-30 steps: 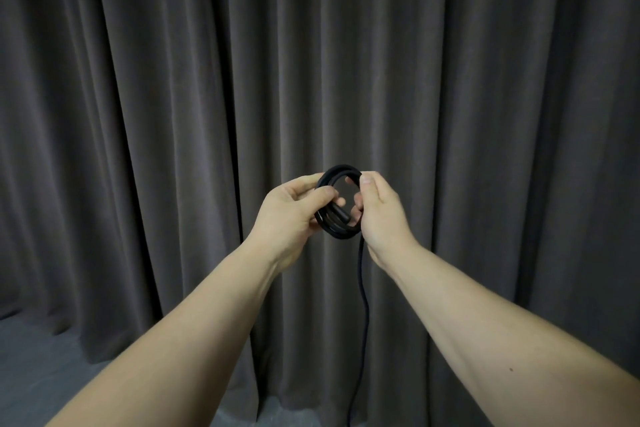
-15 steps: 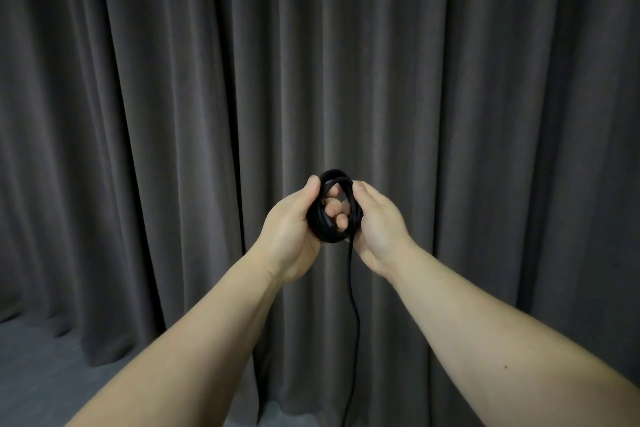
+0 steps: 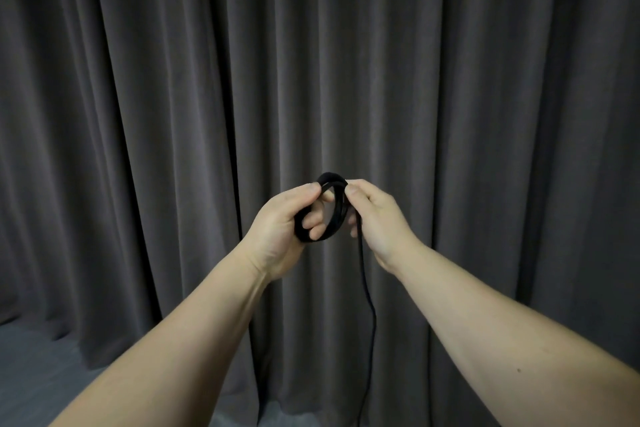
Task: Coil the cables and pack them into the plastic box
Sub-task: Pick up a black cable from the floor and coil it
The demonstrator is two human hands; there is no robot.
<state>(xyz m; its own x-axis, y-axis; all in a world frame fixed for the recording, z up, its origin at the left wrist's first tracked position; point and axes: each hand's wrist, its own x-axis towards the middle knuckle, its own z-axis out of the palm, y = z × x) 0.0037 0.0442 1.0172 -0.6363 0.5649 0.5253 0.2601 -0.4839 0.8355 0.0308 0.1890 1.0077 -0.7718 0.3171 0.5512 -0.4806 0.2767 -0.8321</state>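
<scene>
While both your bare arms reach forward at chest height, your left hand [image 3: 280,222] grips a small coil of black cable [image 3: 334,210], thumb pressed on the top of the loops and fingers [image 3: 317,217] threaded through the ring. Your right hand [image 3: 377,218] closes on the coil's right side, thumb pinching the upper strands. The loose tail of the cable [image 3: 367,298] hangs straight down from under the right hand and runs out of view at the bottom. A pleated dark grey curtain [image 3: 173,97] fills the background above a strip of grey floor [image 3: 31,374].
</scene>
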